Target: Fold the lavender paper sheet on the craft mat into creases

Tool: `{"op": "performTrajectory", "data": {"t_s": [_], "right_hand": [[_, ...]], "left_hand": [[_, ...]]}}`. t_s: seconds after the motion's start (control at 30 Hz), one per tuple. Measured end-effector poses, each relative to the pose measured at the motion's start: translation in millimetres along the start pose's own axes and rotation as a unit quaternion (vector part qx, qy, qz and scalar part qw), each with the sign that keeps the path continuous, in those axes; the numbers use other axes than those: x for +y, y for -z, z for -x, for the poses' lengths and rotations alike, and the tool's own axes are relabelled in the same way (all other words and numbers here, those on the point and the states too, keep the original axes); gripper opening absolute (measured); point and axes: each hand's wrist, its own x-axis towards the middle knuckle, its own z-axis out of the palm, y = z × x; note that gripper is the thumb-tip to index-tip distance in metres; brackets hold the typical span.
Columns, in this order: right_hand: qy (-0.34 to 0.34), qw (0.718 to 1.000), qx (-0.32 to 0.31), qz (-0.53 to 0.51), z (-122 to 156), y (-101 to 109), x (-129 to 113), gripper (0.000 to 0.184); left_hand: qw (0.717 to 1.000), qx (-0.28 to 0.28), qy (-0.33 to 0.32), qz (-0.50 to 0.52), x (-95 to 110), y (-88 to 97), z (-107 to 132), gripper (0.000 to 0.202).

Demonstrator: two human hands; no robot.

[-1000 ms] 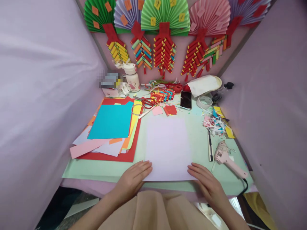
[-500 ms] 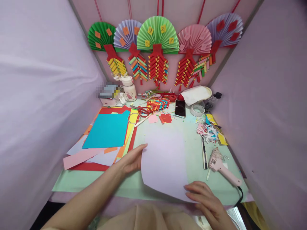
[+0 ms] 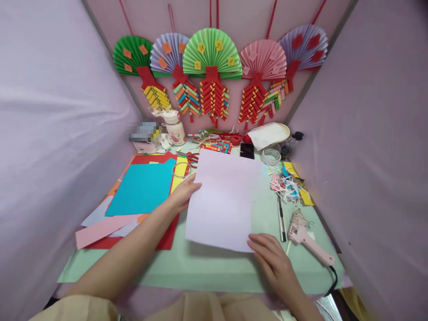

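My left hand (image 3: 185,192) clamps one edge of the lavender sheet (image 3: 224,200), which reaches across to my right hand (image 3: 270,257) at its near corner, pinching or not I cannot tell, presumably because two-sided support stops thin paper drooping.

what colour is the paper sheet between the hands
The paper sheet is a plain, pale lilac, seen best in the head view.

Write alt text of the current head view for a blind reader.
A person's left hand grips a lilac sheet by its left edge, the right hand at its near right corner. Coloured paper lies left, a glue gun right; paper fans hang behind.
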Motion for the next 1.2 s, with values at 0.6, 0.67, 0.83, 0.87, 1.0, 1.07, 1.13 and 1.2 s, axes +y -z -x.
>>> {"op": "performTrajectory", "data": {"t_s": [0.6, 0.67, 0.83, 0.87, 1.0, 1.07, 1.13, 1.2], "right_hand": [[-0.034, 0.996, -0.027, 0.074, -7, -11, 6, 0.028], [-0.031, 0.996, -0.025, 0.074, -5, -11, 4, 0.028], [-0.006, 0.996, -0.037, 0.082, -12, -18, -4, 0.024], [-0.004, 0.996, -0.041, 0.078, -15, -20, -5, 0.021], [-0.003, 0.998, -0.034, 0.053, -22, -25, -8, 0.013], [-0.006, 0.999, -0.03, 0.045, -24, -25, -9, 0.013], [-0.012, 0.999, -0.028, 0.043, -24, -25, -10, 0.014], [-0.019, 0.998, -0.027, 0.046, -25, -25, -11, 0.014]], "left_hand": [[0.726, -0.004, -0.358, -0.587, -105, 11.4, 108, 0.034], [0.728, 0.019, -0.386, -0.566, -117, 12.6, 105, 0.032], [0.734, 0.013, -0.391, -0.555, -123, 15.1, 103, 0.032], [0.732, 0.01, -0.391, -0.558, -123, 15.1, 103, 0.032], [0.719, 0.001, -0.398, -0.57, -119, 14.0, 103, 0.03], [0.716, -0.002, -0.399, -0.573, -118, 12.6, 104, 0.031], [0.711, 0.007, -0.399, -0.579, -116, 10.9, 105, 0.031], [0.707, 0.03, -0.4, -0.582, -113, 9.3, 108, 0.028]]}}
